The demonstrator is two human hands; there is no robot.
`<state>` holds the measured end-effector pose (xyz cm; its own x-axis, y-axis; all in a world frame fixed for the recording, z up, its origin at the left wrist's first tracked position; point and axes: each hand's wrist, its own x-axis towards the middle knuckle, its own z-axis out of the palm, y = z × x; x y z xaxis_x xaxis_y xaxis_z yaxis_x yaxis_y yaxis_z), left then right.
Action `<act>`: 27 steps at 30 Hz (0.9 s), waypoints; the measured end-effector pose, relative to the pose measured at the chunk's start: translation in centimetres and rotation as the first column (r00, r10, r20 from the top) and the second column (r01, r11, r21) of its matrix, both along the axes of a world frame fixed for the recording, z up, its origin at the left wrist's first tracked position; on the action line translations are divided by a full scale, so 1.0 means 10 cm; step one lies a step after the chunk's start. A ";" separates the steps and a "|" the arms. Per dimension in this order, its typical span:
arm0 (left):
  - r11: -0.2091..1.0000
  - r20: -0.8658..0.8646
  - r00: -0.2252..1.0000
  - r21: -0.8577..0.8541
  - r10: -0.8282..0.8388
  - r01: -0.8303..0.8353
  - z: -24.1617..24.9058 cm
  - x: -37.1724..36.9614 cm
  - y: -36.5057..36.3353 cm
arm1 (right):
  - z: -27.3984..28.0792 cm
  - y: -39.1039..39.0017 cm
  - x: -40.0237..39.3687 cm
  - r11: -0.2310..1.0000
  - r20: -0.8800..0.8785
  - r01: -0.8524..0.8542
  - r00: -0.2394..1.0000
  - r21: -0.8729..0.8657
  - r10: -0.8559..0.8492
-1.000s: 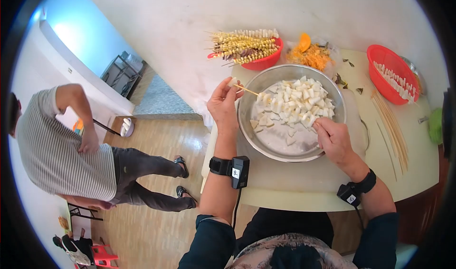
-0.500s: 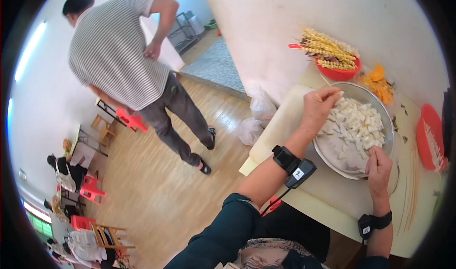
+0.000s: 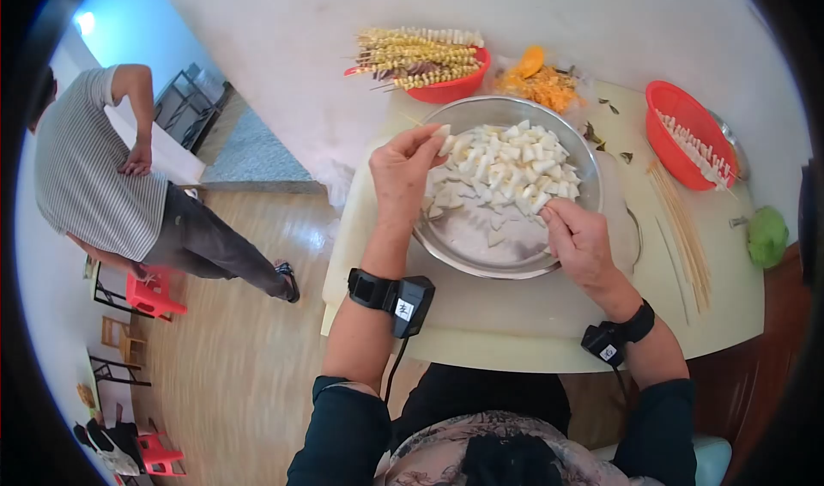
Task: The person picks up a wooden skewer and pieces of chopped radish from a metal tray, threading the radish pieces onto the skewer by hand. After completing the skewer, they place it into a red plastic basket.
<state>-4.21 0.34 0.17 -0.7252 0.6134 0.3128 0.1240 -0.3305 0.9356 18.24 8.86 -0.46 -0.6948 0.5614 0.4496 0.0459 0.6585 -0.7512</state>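
A wide metal bowl [image 3: 468, 235] stands in front of me, holding a heap of cut white pieces [image 3: 515, 164]. Over its left rim, my left hand [image 3: 401, 175] is closed in a pinch on a thin wooden skewer [image 3: 410, 119], with a white chunk [image 3: 442, 132] at the fingertips. My right hand [image 3: 584, 239] reaches over the right side of the bowl, thumb and forefinger pinching one white piece [image 3: 543, 205] at the edge of the heap. Both wrists wear black straps with small boxes.
Filled skewers [image 3: 421, 55] lie across a red basket [image 3: 459, 89] by the wall. Orange shreds [image 3: 545, 87] are beside it. Another red basket [image 3: 687, 147] holds white skewers; bare sticks [image 3: 682, 237] and a green bag [image 3: 766, 237] lie nearby. A person [image 3: 112, 169] stands at left.
My view has swung to the right, so the table and bowl sit further left in the picture. Both hands stay over the bowl in similar pinches. The standing person appears further left.
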 end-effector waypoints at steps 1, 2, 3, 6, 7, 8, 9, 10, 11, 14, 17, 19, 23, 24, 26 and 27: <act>1.000 -0.013 1.000 -0.016 0.011 -0.011 0.03 0.01 -0.01 | -0.01 0.01 0.00 1.000 0.001 0.008 1.000 0.003 -0.008; 0.999 -0.026 0.999 -0.033 0.025 -0.026 0.04 0.02 -0.01 | -0.02 0.01 0.00 1.000 0.001 -0.001 1.000 0.012 0.001; 0.999 -0.025 0.999 -0.033 0.021 -0.022 0.02 0.02 0.00 | -0.03 0.02 0.00 1.000 0.002 -0.012 1.000 0.021 0.011; 0.999 -0.053 0.997 -0.006 0.051 -0.052 -0.02 0.02 0.02 | -0.03 0.01 0.00 0.999 -0.002 -0.010 1.000 0.031 0.010; 0.998 -0.057 0.997 -0.007 0.056 -0.057 -0.02 0.02 0.02 | -0.03 0.01 0.00 0.999 -0.001 -0.005 1.000 0.032 0.005; 0.998 -0.061 0.996 -0.008 0.062 -0.063 -0.01 0.02 0.02 | -0.02 0.01 -0.01 0.999 -0.003 -0.010 1.000 0.039 0.010; 0.998 -0.061 0.996 -0.006 0.059 -0.059 0.00 0.01 0.02 | -0.02 0.01 -0.01 0.999 -0.006 -0.015 1.000 0.046 0.015; 0.999 -0.078 0.996 -0.032 0.041 -0.043 0.01 0.01 0.02 | -0.01 0.01 -0.01 0.999 -0.005 -0.011 1.000 0.046 0.011; 0.998 -0.092 0.996 -0.059 0.022 -0.027 0.01 0.02 0.01 | 0.00 0.01 -0.01 1.000 -0.026 0.000 1.000 0.031 0.001; 0.998 -0.022 0.999 0.049 -0.031 0.032 0.02 0.02 0.03 | 0.06 -0.02 0.00 0.996 -0.060 0.031 0.998 -0.087 -0.036; 1.000 -0.142 0.990 -0.022 0.014 -0.018 0.12 0.03 -0.03 | 0.12 -0.03 0.00 0.975 -0.096 0.054 0.992 -0.217 -0.076; 0.959 -0.346 0.938 -0.265 0.000 -0.097 0.13 -0.06 -0.11 | 0.12 -0.03 0.01 0.967 -0.115 0.065 0.989 -0.247 -0.095; 0.819 -0.745 0.580 -0.531 -0.329 -0.219 0.00 -0.13 -0.10 | 0.07 0.00 0.00 0.970 -0.151 0.014 0.987 -0.242 -0.051; 0.819 -0.744 0.580 -0.532 -0.331 -0.215 -0.01 -0.09 -0.11 | 0.07 0.00 -0.01 0.970 -0.166 -0.007 0.986 -0.244 -0.035; 0.867 -0.898 0.326 -0.396 -0.297 -0.301 -0.02 0.01 -0.11 | 0.09 -0.02 -0.01 0.969 -0.153 0.005 0.987 -0.247 -0.045; 0.868 -0.895 0.330 -0.399 -0.299 -0.296 -0.05 0.01 -0.10 | 0.10 -0.03 -0.01 0.969 -0.141 0.013 0.989 -0.249 -0.049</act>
<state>-4.06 -0.63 -0.37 -0.1405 0.8734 0.4663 0.9775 0.0475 0.2056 18.16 8.56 0.50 -0.6129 0.6878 0.3890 -0.0576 0.4522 -0.8901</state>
